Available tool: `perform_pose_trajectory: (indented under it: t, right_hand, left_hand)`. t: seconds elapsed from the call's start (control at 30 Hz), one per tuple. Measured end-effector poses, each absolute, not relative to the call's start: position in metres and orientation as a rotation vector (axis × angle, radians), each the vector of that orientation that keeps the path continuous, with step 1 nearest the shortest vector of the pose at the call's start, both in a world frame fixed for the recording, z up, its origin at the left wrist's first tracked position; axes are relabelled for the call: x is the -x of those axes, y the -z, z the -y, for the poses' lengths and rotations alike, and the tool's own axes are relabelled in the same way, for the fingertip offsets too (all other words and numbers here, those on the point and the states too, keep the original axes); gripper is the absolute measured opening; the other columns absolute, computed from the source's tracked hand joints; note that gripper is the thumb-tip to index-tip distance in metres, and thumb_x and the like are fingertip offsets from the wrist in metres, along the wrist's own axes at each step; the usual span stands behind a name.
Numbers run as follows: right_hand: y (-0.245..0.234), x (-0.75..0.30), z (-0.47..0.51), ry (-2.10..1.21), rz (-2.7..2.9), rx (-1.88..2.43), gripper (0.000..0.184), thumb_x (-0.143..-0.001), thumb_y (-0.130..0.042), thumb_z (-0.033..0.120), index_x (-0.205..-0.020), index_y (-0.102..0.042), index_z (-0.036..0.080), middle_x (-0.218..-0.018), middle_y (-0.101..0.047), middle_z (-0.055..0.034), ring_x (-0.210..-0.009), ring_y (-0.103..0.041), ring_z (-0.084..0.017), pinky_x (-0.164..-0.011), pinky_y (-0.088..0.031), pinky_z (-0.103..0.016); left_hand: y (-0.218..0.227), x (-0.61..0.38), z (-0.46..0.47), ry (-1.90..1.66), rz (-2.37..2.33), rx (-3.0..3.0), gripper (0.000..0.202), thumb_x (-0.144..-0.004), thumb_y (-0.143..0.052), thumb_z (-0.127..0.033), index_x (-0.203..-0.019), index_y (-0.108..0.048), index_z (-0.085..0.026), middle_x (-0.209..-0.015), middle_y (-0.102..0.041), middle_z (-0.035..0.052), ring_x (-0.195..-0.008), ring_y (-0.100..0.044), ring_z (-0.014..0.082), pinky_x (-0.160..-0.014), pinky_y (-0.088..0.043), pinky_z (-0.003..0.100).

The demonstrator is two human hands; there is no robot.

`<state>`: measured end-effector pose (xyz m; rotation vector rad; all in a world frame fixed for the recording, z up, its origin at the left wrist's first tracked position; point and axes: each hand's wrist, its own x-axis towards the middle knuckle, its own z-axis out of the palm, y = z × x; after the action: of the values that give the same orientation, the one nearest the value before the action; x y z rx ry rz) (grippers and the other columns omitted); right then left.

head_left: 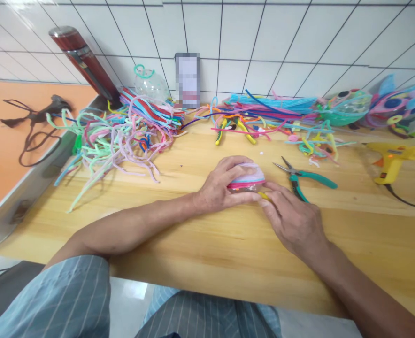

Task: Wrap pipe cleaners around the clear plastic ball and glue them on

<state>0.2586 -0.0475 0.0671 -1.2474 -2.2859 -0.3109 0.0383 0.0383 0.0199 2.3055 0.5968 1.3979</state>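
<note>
Over the front part of the wooden table, my left hand [219,185] is wrapped round a clear rounded plastic piece [248,177]. Its upper part is covered in lavender pipe cleaner, with light blue and hot pink bands below. My right hand [295,216] pinches a short yellow pipe cleaner [264,196] against the lower right of this piece. The yellow strand's far end is hidden by my fingers. Just beyond my right hand lie teal-handled long-nose pliers [316,178], their jaws apart.
Loose pipe cleaners [119,145] are heaped at the left, near a tilted red thermos [84,58]. A phone [188,80] leans on the tiled wall. Yellow-green pliers [242,130] lie behind my hands. A yellow glue gun [390,159] and decorated clear shapes [346,108] are at the right.
</note>
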Motion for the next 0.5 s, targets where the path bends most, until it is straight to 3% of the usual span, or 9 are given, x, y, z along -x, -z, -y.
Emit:
perform_pose_trajectory:
  t: [0.33,0.5]
  right_hand:
    - [-0.0656,-0.257,0.0484,0.268,2.269,1.243,0.013,-0.11,-0.058,0.025,-0.112,-0.07,0.021,-0.121,-0.084,-0.0097,-0.105,-0.083,-0.02,-0.074,-0.06,-0.028]
    - [-0.0636,-0.2612,0.0448,0.226,2.257,1.223,0.015,-0.111,-0.056,0.025,-0.111,-0.07,0.021,-0.121,-0.084,-0.0095,-0.108,-0.083,-0.021,-0.077,-0.063,-0.029]
  left_hand:
    - [-0.0205,-0.0389,-0.0359,-1.405,-0.595,-2.272,0.057,-0.09,-0.085,-0.051,-0.135,-0.067,-0.02,-0.138,-0.069,0.0189,-0.131,-0.068,0.029,-0.113,-0.057,0.049]
    - [-0.0208,-0.0386,-0.0399,-1.414,-0.601,-2.263,0.059,-0.089,-0.084,-0.056,-0.133,-0.066,-0.022,-0.136,-0.07,0.0176,-0.13,-0.069,0.0288,-0.112,-0.058,0.05]
